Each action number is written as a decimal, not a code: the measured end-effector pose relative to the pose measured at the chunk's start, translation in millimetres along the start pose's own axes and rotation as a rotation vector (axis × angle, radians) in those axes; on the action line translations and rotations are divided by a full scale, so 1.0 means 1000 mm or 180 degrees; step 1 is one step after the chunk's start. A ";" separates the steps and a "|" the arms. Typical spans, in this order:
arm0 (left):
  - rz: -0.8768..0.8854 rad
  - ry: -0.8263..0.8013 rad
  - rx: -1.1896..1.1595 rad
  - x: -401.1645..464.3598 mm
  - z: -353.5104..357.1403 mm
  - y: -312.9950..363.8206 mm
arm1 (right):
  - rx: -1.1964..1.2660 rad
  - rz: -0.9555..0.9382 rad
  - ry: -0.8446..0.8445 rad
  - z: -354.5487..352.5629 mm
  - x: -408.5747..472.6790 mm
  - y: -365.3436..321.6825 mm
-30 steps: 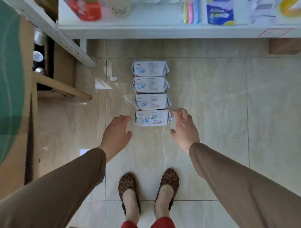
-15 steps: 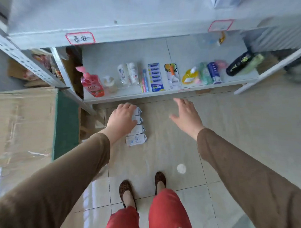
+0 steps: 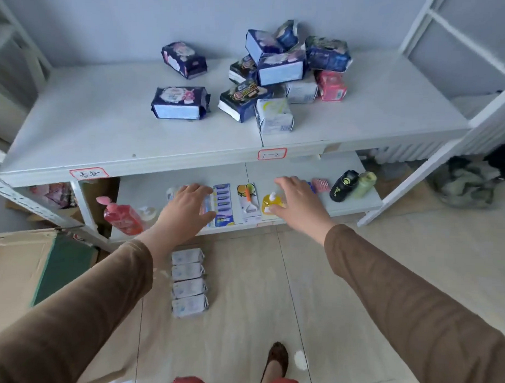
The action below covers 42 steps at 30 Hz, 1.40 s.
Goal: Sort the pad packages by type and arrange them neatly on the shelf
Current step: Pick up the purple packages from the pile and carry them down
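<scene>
Several white pad packages (image 3: 188, 283) lie in a neat column on the tiled floor below my arms. On the upper white shelf (image 3: 104, 134) a jumbled pile of pad packages (image 3: 281, 69) sits at the back right: dark blue ones, a red one (image 3: 331, 85) and a white one (image 3: 274, 115). Two more dark blue packages (image 3: 180, 102) lie apart to the left of the pile. My left hand (image 3: 184, 210) and my right hand (image 3: 298, 204) are raised in front of the lower shelf, fingers spread, holding nothing.
The lower shelf holds a pink pump bottle (image 3: 121, 217), a blue card of items (image 3: 223, 204), a yellow pouch (image 3: 271, 205) and a black bottle (image 3: 343, 186). A cardboard box (image 3: 14, 269) stands at the left. A white shelf frame (image 3: 435, 166) rises at the right.
The view has tilted up from the floor to the shelves. Both hands have lifted away from the white packages on the floor and now reach forward at lower-shelf height.
</scene>
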<state>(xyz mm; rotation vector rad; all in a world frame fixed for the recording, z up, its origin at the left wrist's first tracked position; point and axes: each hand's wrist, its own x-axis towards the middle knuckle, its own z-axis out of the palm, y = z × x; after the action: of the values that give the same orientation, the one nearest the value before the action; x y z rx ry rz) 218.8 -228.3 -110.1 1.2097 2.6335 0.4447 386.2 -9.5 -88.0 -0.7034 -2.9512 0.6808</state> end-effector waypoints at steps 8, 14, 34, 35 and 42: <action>-0.0160 0.0257 0.0048 0.065 -0.040 0.022 | 0.0026 -0.0386 0.0029 -0.062 0.086 0.021; -0.0297 0.0444 0.0062 0.136 -0.071 -0.007 | -0.0018 -0.0512 0.0067 -0.088 0.186 0.008; -0.1319 -0.0228 -0.0552 0.329 -0.118 -0.157 | -0.0614 -0.0230 -0.0473 -0.055 0.414 -0.014; -0.1364 -0.0412 -0.0690 0.332 -0.119 -0.160 | -0.0587 -0.0208 -0.0511 -0.052 0.419 -0.014; -0.1358 -0.0780 -0.0947 0.338 -0.126 -0.169 | -0.0647 -0.0619 -0.0349 -0.042 0.449 -0.019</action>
<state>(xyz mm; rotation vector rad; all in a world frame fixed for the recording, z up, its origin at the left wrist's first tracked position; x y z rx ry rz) -155.6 -97.2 -74.3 0.5531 2.4104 0.5418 -18.8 188.7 -72.4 -0.3906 -3.1648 0.4221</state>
